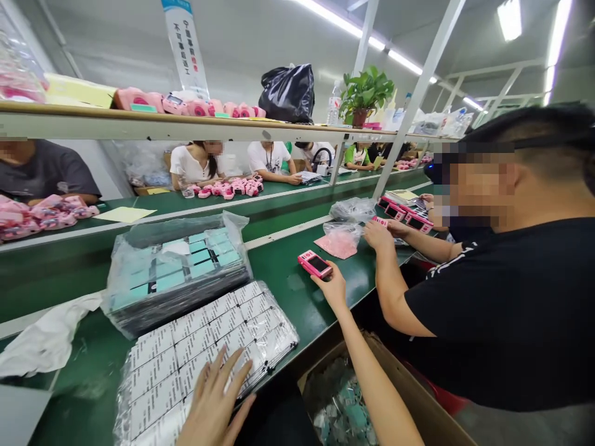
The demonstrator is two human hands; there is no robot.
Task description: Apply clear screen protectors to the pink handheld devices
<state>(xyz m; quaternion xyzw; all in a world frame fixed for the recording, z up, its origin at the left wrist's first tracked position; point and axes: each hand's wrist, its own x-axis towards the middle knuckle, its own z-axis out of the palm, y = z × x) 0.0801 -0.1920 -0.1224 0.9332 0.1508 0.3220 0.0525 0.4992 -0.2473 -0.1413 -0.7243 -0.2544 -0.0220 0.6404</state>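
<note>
My right hand [333, 286] is closed around the near end of a pink toy camera [315, 264], its dark screen facing up, just over the green bench. My left hand [217, 396] has its fingers spread over a plastic-wrapped stack of printed white label sheets [186, 347]; whether the fingertips touch it I cannot tell. Behind that stack sits an open clear bag [181, 260] full of turquoise and black flat pieces. Right of the pink camera lies a bag of small pink parts [341, 240].
A co-worker in black [511, 297] sits close on my right, handling a pink device. Below the bench edge stands a cardboard box [409, 396] of scraps. A white cloth [51, 334] lies at left. Several people sit across the bench, beneath a shelf [209, 121] bearing a plant [365, 93].
</note>
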